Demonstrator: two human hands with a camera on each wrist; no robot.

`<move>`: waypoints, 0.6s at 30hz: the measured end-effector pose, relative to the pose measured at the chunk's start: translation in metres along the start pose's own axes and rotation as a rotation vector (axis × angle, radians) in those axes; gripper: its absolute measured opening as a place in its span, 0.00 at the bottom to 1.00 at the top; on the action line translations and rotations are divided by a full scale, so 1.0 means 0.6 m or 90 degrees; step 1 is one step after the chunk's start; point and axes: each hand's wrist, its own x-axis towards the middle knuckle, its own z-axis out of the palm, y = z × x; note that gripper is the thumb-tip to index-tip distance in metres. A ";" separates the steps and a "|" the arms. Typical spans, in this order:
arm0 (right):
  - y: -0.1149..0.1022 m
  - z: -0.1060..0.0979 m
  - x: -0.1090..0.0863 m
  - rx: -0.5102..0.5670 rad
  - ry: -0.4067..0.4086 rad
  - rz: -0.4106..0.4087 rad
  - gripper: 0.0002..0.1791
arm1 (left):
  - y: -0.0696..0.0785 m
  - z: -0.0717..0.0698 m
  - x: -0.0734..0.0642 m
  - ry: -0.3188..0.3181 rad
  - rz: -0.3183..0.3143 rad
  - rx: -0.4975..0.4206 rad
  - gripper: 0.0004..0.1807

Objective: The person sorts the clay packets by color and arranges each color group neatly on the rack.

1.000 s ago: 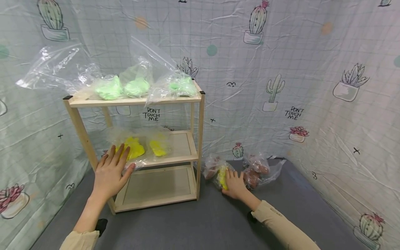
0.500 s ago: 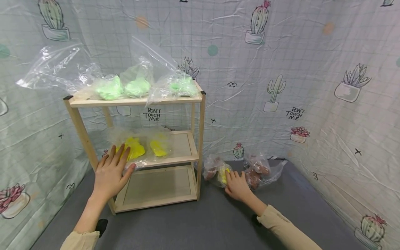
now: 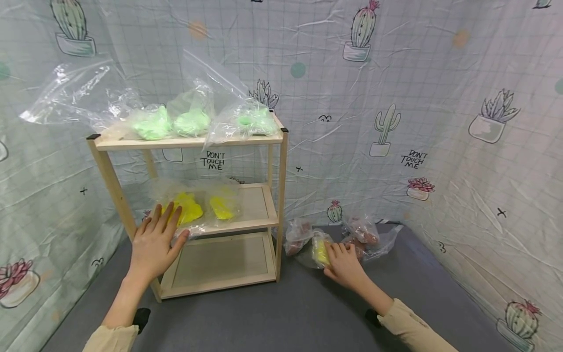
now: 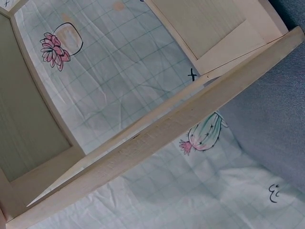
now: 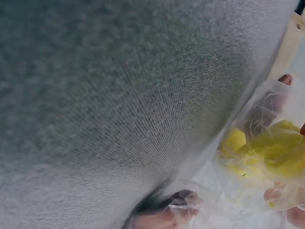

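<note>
In the head view my left hand lies with fingers spread at the left front of the middle shelf. Its fingertips overlap a clear plastic bag with a bright yellow lump; a second yellow lump in clear plastic lies to the right. My right hand holds a clear bag with a yellow lump on the dark cloth, fingers bent over its right side. The right wrist view shows this yellow bag at the right edge, most of the hand being out of frame.
The wooden shelf rack stands left of centre. Bags with pale green lumps sit on its top. Clear bags with reddish-brown lumps lie beside the yellow one, and more reddish-brown lumps behind the right hand. Cactus-print sheeting walls the space.
My right hand has shifted right and slightly toward me, and the yellow bag has come away from the reddish-brown bag at its left. My left hand stays in place.
</note>
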 end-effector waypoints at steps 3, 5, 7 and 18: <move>0.004 -0.010 -0.004 0.018 0.030 0.009 0.37 | -0.001 -0.001 0.000 -0.001 -0.001 0.000 0.32; 0.007 -0.015 -0.006 0.027 0.056 0.013 0.36 | -0.001 -0.001 0.000 0.000 -0.001 -0.001 0.32; 0.010 -0.020 -0.007 0.035 0.076 0.015 0.35 | -0.001 -0.001 0.000 0.002 0.000 -0.001 0.32; 0.028 -0.049 -0.017 0.023 0.132 -0.014 0.35 | -0.003 0.002 -0.002 0.000 0.001 0.005 0.33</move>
